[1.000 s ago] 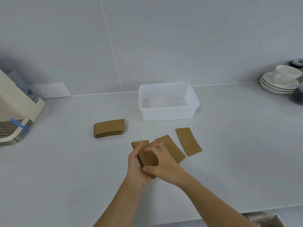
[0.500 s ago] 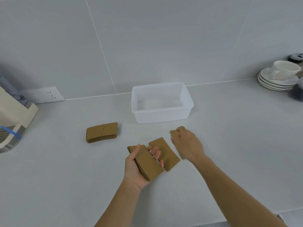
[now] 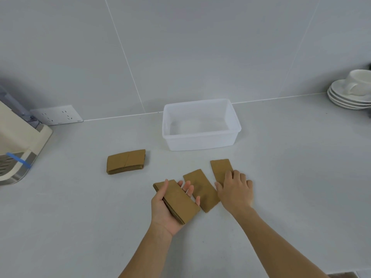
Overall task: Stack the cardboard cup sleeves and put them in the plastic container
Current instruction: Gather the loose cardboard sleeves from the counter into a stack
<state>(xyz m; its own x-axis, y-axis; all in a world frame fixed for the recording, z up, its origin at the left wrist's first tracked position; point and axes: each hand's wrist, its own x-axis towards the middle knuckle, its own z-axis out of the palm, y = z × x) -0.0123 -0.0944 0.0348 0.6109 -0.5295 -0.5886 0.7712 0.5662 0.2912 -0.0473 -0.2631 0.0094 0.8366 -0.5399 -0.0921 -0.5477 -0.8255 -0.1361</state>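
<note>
My left hand (image 3: pixel 166 210) lies palm up and holds a small stack of brown cardboard sleeves (image 3: pixel 179 201) just above the counter. To its right a single flat sleeve (image 3: pixel 201 189) lies on the counter. Further right, my right hand (image 3: pixel 234 192) rests with its fingers spread on the near end of another flat sleeve (image 3: pixel 220 168). A separate stack of sleeves (image 3: pixel 126 161) sits on the counter to the left. The clear plastic container (image 3: pixel 200 142) stands behind them, with nothing inside it.
A cream-coloured machine (image 3: pixel 18 141) stands at the left edge, with a wall socket (image 3: pixel 57 115) behind it. A white cup (image 3: pixel 359 82) on stacked saucers (image 3: pixel 347 99) sits at the far right. The tiled wall closes off the back.
My right hand left the stack in my left hand and moved right onto the far-right sleeve. It now presses on that sleeve's near end.
</note>
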